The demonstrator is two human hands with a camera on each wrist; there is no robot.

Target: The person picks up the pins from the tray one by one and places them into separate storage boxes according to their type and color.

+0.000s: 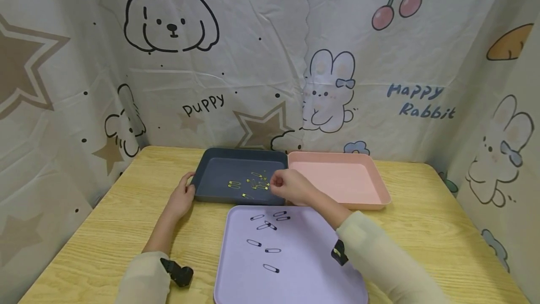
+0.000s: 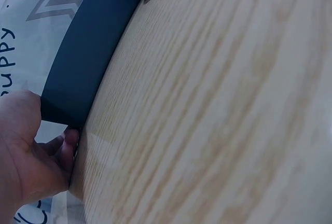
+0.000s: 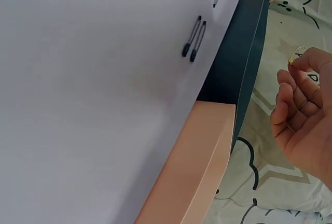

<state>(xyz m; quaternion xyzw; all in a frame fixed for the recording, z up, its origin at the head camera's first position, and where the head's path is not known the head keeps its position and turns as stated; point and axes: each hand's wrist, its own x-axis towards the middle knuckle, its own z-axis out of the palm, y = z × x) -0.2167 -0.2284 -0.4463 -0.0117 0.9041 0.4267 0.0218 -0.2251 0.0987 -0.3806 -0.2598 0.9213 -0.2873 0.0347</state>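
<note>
My right hand (image 1: 293, 186) is over the right end of the dark blue-grey tray (image 1: 240, 154). Between thumb and index finger it pinches a small yellow safety pin (image 3: 291, 59), seen in the right wrist view; the other fingers curl loosely. Several yellow safety pins (image 1: 234, 185) lie scattered inside the dark tray. At that tray's left end, my left hand (image 1: 182, 197) holds its edge, with the thumb and fingertips at the corner in the left wrist view. Several black safety pins (image 1: 273, 250) lie spread over a lavender tray (image 1: 244, 290) nearest me.
A pink tray (image 1: 337, 177) stands against the right side of the dark one, behind the lavender tray. All three are on a wood-grain table (image 1: 101, 243). A printed curtain (image 1: 261, 60) hangs behind the table and along both sides.
</note>
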